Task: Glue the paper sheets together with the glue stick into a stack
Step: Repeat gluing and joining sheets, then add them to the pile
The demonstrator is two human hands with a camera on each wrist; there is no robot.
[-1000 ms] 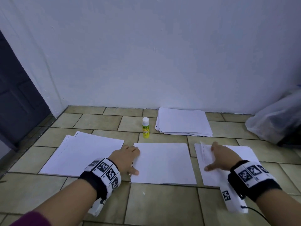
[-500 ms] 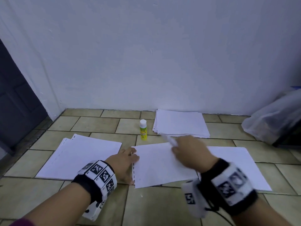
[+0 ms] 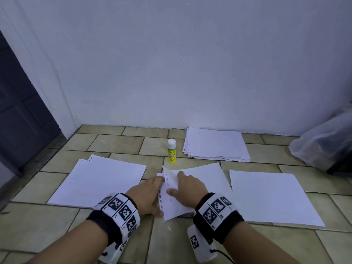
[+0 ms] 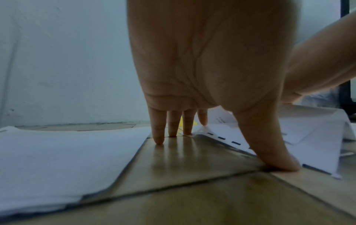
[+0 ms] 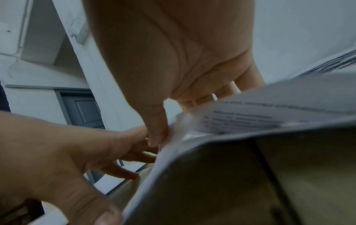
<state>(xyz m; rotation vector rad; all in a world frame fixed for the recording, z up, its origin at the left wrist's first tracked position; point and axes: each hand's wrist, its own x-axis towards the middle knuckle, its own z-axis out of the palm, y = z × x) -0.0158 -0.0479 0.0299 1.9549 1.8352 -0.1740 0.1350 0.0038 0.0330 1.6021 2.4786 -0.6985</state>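
A loose sheet (image 3: 192, 175) was being laid over the middle sheet (image 3: 161, 175) on the tiled floor (image 3: 47, 221), and it was held askew: its punched left edge ran at a slant to the edge beneath, and a corner of the lower sheet showed past it at the far left. The right hand (image 3: 187, 189) was spread on top of the loose sheet, thumb and forefinger apart; in the right wrist view the sheet was seen bowed up off the floor, its printed underside showing, with the thumb pressed at its edge (whether the fingers above were pinching it or only pressing could not be told). The left hand (image 3: 146, 195) was laid open, its fingertips (image 4: 159, 139) set straight down on bare tile and its thumb pressed on the near left edge of the papers.

The glue stick (image 3: 171, 151) stood capped and upright, untouched, toward the far edge of the floor just left of the far pile (image 3: 216, 143). Further sheets lay at the left (image 3: 99, 183) and the right (image 3: 274, 197).

A crooked stack was judged the main risk: were the top sheet pressed flat as it lay, the slant would be fixed in. A crease could be set by the bow being flattened under the palm. The lower sheet, pinned only at its edge, could be dragged across the smooth tile. No glue could be made out on either sheet, so a dry, unbonded pair was also possible.
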